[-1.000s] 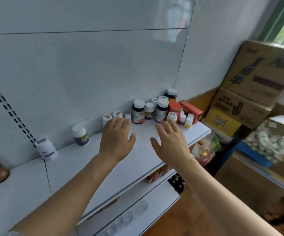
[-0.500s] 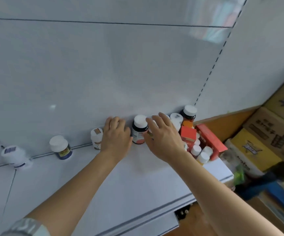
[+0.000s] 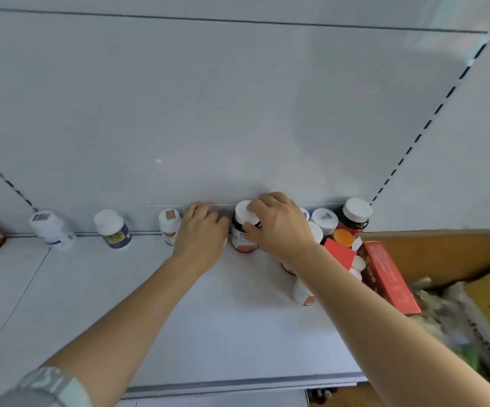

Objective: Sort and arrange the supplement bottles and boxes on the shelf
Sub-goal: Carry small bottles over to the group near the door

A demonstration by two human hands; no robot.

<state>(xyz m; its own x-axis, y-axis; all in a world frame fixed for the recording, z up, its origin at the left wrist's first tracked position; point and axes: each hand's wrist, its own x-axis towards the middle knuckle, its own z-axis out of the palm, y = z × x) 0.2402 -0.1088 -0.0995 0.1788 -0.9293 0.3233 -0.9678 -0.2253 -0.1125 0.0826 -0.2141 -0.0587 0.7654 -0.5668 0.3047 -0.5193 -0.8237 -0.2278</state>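
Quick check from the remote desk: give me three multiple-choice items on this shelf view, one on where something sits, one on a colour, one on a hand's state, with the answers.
1. Where is the red box?
A. At the shelf's right end
B. At the shelf's left end
C. On the floor

2. What colour is the cap of the dark bottle between the two hands?
A. Black
B. White
C. Green

3. What is the right hand doing?
A. Hanging open off the shelf
B. Holding the red box
C. Gripping the dark bottle at its cap

Answers:
1 A, the box lies beside the bottle cluster by the right edge of the shelf.
2 B, its round top shows white.
3 C, the fingers curl over the cap and the thumb presses the bottle's side.
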